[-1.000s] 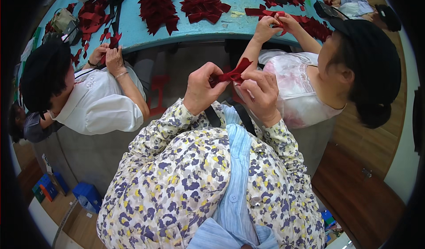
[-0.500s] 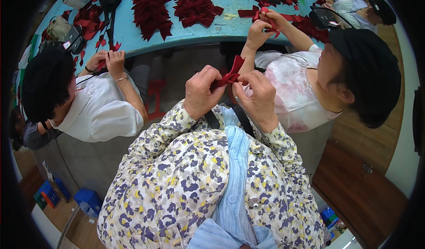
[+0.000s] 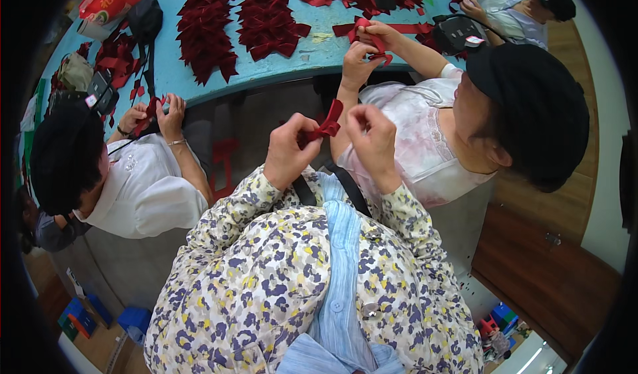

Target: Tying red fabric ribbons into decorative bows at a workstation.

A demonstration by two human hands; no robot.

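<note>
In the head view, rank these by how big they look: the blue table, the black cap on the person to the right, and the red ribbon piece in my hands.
1. blue table, largest, though farther off.
2. black cap.
3. red ribbon piece, smallest, pinched between left hand and right hand.

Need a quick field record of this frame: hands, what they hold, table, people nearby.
left hand: pinching the red ribbon bow from its left side
right hand: fingers at the bow's right side
bow position: held in the air above the lap, short of the table edge
table: blue top, piles of dark red bows on it
co-worker at left: white top, hands on a red piece at the table edge
co-worker at right: black cap, hands working a red ribbon
</note>
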